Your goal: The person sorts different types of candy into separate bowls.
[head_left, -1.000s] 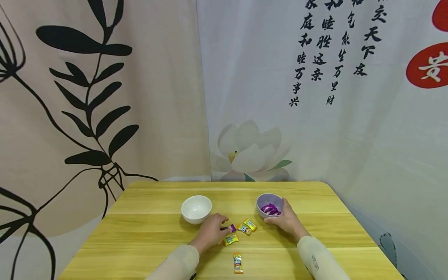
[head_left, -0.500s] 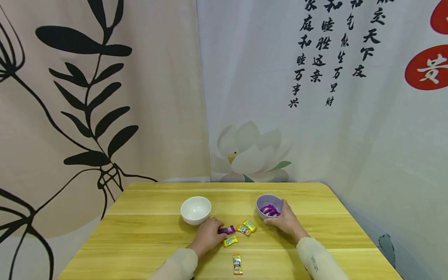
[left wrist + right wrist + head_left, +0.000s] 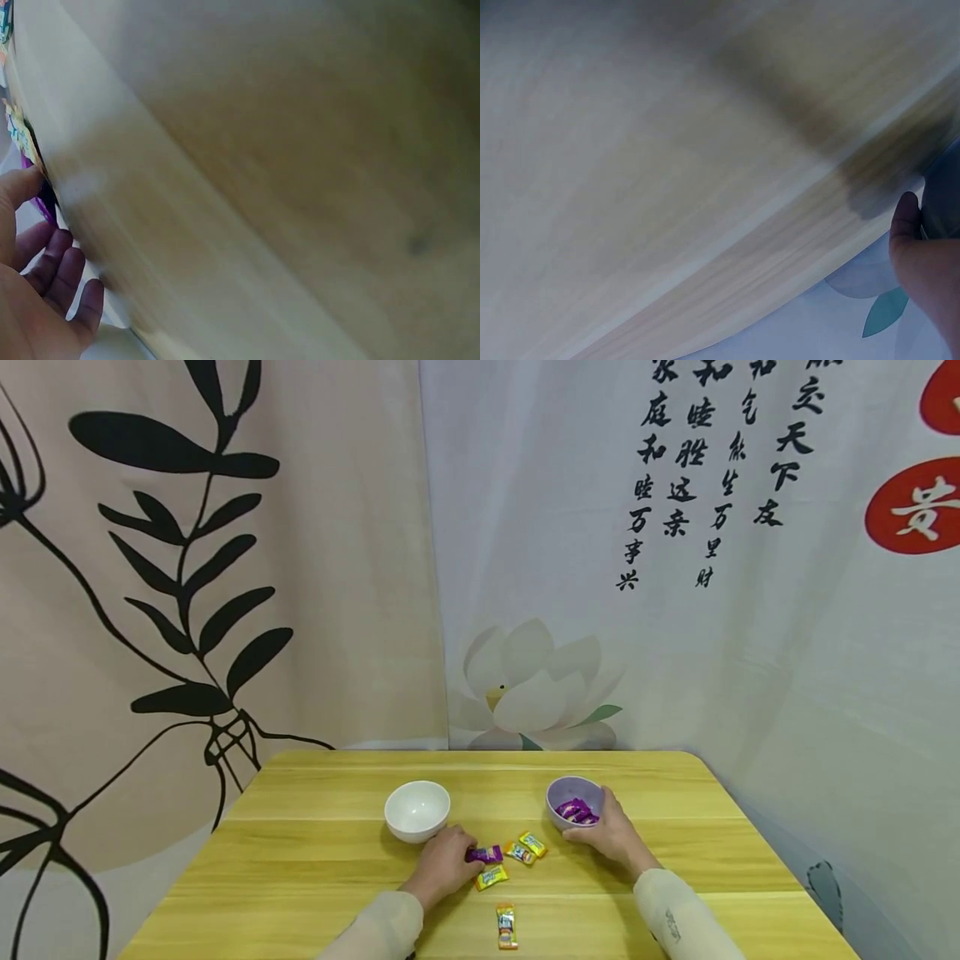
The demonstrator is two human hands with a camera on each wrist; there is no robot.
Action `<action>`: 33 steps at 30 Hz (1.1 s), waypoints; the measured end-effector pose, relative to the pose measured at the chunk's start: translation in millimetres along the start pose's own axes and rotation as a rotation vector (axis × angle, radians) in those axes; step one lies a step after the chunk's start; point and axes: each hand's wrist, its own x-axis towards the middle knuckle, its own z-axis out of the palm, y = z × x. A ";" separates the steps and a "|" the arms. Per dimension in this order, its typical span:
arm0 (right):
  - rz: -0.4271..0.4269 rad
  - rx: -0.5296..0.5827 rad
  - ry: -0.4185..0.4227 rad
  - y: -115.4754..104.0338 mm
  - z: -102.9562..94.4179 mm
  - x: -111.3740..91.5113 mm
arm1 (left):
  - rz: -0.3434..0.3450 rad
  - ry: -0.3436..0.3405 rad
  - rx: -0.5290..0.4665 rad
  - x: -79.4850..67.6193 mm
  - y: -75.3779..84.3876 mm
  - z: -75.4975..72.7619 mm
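In the head view my left hand (image 3: 446, 863) pinches one end of a purple-wrapped candy (image 3: 487, 854) between thumb and fingers, low over the table. The left wrist view shows the thumb and index finger on either side of that purple candy (image 3: 45, 211), the other fingers loosely bent. My right hand (image 3: 617, 839) grips the right side of a lilac bowl (image 3: 556, 812), thumb low at the front. Several purple candies (image 3: 576, 811) lie inside it. In the right wrist view the thumb presses against the dark side of the bowl (image 3: 943, 199).
A white bowl (image 3: 397, 819) stands just beyond my left hand. One yellow candy (image 3: 491, 877) lies right below the purple one, and two more yellow candies (image 3: 521, 852) lie between the bowls. Nearer me is an orange-and-yellow candy (image 3: 507, 927). A printed curtain (image 3: 360, 610) hangs behind the wooden table (image 3: 315, 852).
My left hand has drawn back slightly and its fingers have closed on the purple candy, which now shows more fully. The right hand and lilac bowl stay in place.
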 end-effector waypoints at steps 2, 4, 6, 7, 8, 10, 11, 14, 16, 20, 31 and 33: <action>-0.001 -0.001 -0.001 0.3 0.3 0.0 | 0.006 0.007 0.004 -0.6 0.3 0.4; 0.001 0.001 -0.002 0.6 0.2 -0.3 | 0.011 0.015 0.000 -1.0 0.6 0.9; 0.003 0.004 -0.003 1.1 -0.2 -0.5 | 0.012 0.022 -0.014 -1.2 1.4 0.5; 0.003 0.006 -0.003 1.4 -0.3 -0.6 | 0.013 0.024 -0.019 -1.3 1.6 0.4; 0.002 0.007 -0.002 1.7 -0.3 -0.4 | 0.012 0.025 -0.030 -1.4 1.8 0.4; 0.003 0.008 -0.002 1.6 -0.2 -0.3 | 0.013 0.025 -0.050 -1.6 2.1 0.3; 0.003 0.010 -0.001 1.7 -0.1 -0.2 | 0.012 0.025 -0.058 -1.5 2.4 0.0; 0.004 0.013 0.002 2.0 0.6 0.8 | 0.010 0.027 -0.083 -0.8 3.0 0.4; 0.009 0.016 0.002 1.9 0.9 1.0 | 0.009 0.030 -0.093 0.3 3.8 0.3; 0.007 0.019 0.003 3.0 1.0 1.4 | 0.009 0.037 -0.117 4.0 6.0 0.3; -0.015 0.019 0.012 3.7 1.1 1.1 | -0.043 0.046 -0.193 21.9 19.2 -7.4; -0.010 0.019 0.012 3.2 0.8 1.0 | -0.049 0.046 -0.195 25.9 22.2 -9.2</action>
